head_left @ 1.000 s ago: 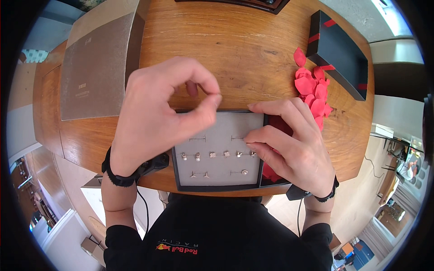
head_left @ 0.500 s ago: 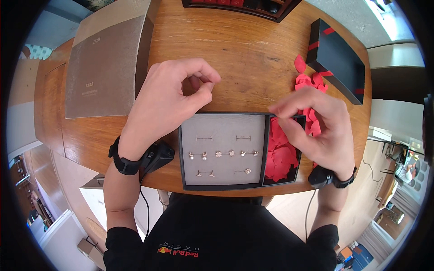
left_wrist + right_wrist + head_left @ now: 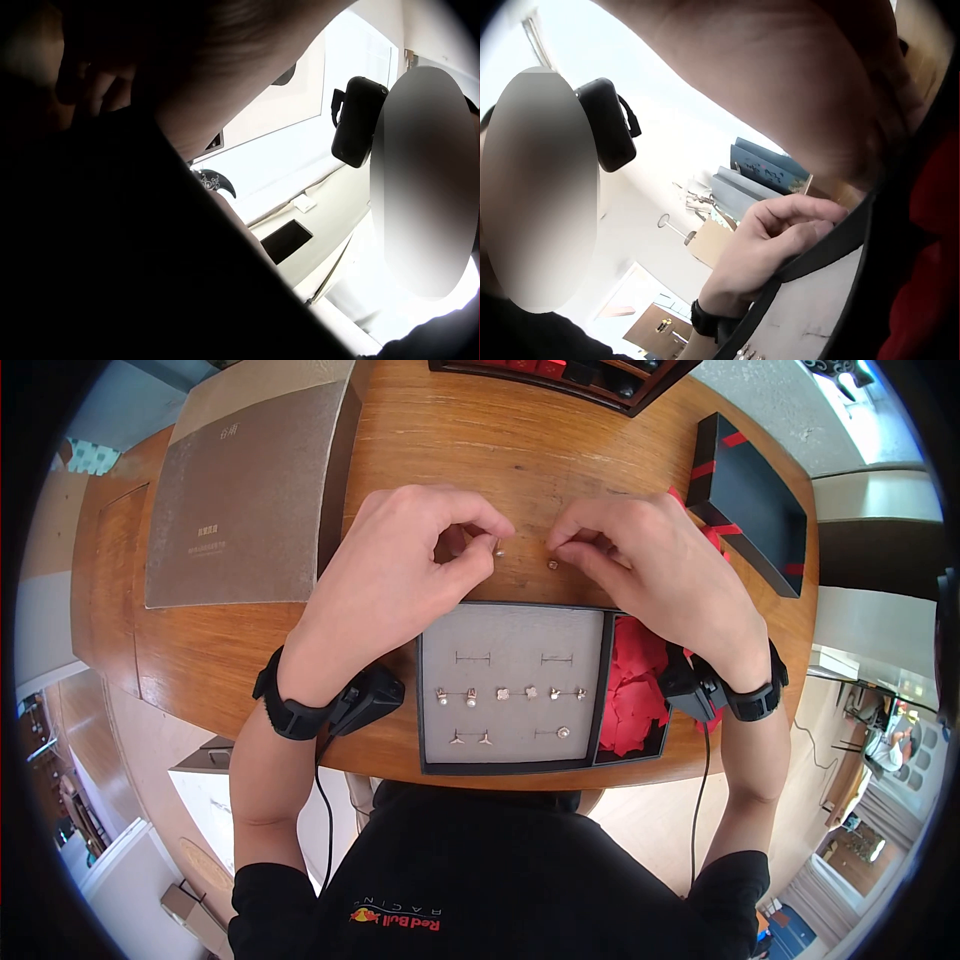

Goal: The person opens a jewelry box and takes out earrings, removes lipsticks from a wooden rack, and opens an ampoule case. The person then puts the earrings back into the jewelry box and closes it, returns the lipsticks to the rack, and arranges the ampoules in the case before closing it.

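Above the back edge of the jewellery box [image 3: 512, 767], the left hand [image 3: 400, 560] pinches a tiny shiny earring [image 3: 499, 552] between thumb and index finger. Facing it, the right hand [image 3: 665, 565] pinches another small earring [image 3: 553, 565] at its fingertips. The box's grey pad [image 3: 512, 635] carries several earrings in a middle row, with a pair and a single round stud [image 3: 563, 732] below. Two slits in the pad's upper row hold nothing. Red petals [image 3: 632, 690] fill the narrow right compartment. In the right wrist view the left hand [image 3: 772, 247] shows beyond the box.
A large brown box [image 3: 240, 500] stands at the left of the wooden table [image 3: 440, 450]. At the back right lies a black lid [image 3: 752, 505] with red ribbon, more petals beside it. A dark wooden rack [image 3: 600, 382] is at the back.
The right hand has moved left and away from the box, nearer to the left hand. Small earrings now show at the fingertips of both hands. The view has shifted slightly.
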A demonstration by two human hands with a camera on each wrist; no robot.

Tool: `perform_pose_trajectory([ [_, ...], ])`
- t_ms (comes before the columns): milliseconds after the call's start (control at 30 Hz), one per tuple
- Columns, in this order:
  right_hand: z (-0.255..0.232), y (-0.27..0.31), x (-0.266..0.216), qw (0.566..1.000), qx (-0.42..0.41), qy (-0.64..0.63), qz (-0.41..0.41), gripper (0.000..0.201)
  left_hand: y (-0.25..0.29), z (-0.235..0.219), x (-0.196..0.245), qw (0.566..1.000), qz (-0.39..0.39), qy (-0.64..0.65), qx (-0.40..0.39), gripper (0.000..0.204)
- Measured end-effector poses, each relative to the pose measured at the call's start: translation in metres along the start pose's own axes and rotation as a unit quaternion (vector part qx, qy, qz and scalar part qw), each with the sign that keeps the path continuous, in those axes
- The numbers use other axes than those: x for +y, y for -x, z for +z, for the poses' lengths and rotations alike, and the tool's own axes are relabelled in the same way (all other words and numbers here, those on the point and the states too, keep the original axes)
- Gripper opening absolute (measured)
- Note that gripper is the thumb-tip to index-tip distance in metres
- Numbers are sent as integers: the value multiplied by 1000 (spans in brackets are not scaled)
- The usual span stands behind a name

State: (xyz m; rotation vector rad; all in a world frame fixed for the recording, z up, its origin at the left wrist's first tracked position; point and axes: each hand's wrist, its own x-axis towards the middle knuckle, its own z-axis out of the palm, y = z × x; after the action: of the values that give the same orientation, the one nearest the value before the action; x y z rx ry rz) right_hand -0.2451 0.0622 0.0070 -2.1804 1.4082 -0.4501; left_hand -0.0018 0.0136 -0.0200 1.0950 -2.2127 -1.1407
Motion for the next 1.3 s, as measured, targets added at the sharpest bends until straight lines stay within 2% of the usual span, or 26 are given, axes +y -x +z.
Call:
perform_pose_trajectory([
  [33, 0, 3, 1, 1000, -2, 1, -1, 10, 0, 1, -2, 1000, 11, -4, 9, 16],
  [100, 1, 12, -1, 997, 60, -43, -1, 10, 0, 1, -3, 1000, 20, -7, 18, 16],
  [133, -1, 16, -7, 997, 58, -44, -1, 10, 0, 1, -3, 999, 26, -1, 23, 16],
  [200, -7, 27, -23, 995, 62, -54, 53, 10, 0, 0, -1, 999, 31, 4, 27, 16],
  [267, 1, 41, -29, 994, 80, -57, 51, 12, 0, -2, 5, 998, 56, -8, 24, 16],
  [333, 6, 51, -36, 995, 90, -27, -26, 18, 2, 0, 6, 997, 77, 1, 27, 15],
  [367, 7, 56, -39, 996, 79, -36, -20, 28, 3, 1, 6, 994, 100, 9, 32, 14],
  [500, 11, 64, -48, 999, 25, -22, -43, 33, 9, 4, 14, 992, 125, 17, 10, 15],
  [700, 18, 73, -56, 996, 9, 85, -34, 29, 10, 6, 14, 990, 138, 4, -39, 17],
  [867, 20, 74, -60, 995, 1, 97, -22, 28, 9, 1, 13, 985, 147, -49, -71, 17],
  [1000, 23, 74, -62, 995, -2, 98, -10, 22, 9, 0, 13, 983, 161, -55, -63, 15],
  [1100, 22, 74, -63, 995, -13, 99, 0, 21, 10, 0, 13, 988, 137, -40, -65, 14],
  [1300, 23, 74, -62, 995, -15, 100, -16, 23, 10, 0, 11, 988, 137, -47, -58, 17],
])
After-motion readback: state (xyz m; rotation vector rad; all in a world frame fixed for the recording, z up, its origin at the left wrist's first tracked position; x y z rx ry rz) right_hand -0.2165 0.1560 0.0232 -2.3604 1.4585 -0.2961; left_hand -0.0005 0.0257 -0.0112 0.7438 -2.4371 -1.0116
